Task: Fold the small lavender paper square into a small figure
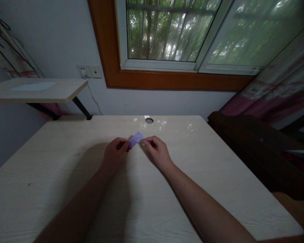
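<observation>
A small purple piece of paper (136, 139), with a faint crease across it, is held just above the pale wooden desk (152, 192). Thumb and fingers of my left hand (116, 151) pinch its lower left end. My right hand (158, 151) is close to the paper's right corner, its thumb and index finger brought together and the other fingers curled in. Whether those fingertips touch the paper, or have anything between them, is too small to tell.
A raised shelf (76, 88) with a sheet of paper (34, 86) stands at the back left on black legs. Near the back edge is a round cable hole (149, 120). Behind are a wall socket (89, 72) and a window (167, 33); dark furniture (243, 148) adjoins on the right.
</observation>
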Available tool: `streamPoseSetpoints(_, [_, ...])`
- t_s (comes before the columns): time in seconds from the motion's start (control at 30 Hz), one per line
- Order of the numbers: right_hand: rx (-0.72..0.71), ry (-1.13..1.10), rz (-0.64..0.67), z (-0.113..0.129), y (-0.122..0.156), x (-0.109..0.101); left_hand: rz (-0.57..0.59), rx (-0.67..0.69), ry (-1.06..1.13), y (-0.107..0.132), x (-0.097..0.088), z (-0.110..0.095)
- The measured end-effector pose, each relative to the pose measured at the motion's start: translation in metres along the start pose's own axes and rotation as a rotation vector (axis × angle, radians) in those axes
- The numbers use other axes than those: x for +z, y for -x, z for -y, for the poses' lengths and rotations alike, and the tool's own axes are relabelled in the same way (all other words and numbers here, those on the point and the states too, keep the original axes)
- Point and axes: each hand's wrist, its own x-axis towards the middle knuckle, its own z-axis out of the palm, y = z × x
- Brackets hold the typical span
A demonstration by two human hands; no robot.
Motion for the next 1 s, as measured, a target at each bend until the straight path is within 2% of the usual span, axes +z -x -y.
streamPoseSetpoints(0.27, [-0.089, -0.073, 0.121, 0.0093, 0.0003, -0.0015, 0.043, -0.025, 0.047, 0.0037, 0.0045, -0.0019])
streamPoseSetpoints(0.5, [-0.069, -0.149, 0.128, 0.0061, 0.0012, -0.0014, 0.086, -0.045, 0.011, 0.0051, 0.0074, -0.0008])
streamPoseSetpoints(0.6, [-0.065, -0.178, 0.135, 0.0059, 0.0016, -0.0010, 0.106, -0.003, -0.063, 0.0067, 0.0065, -0.0010])
streamPoseSetpoints(0.8, [0.045, -0.275, 0.107, 0.0004, 0.0000, -0.0001, 0.155, 0.094, -0.138, 0.0083, 0.0056, 0.0002])
streamPoseSetpoints(1.0, [0.016, -0.254, 0.164, 0.0004, -0.0024, -0.0031, 0.222, 0.158, -0.248, 0.0081, 0.0055, 0.0000])
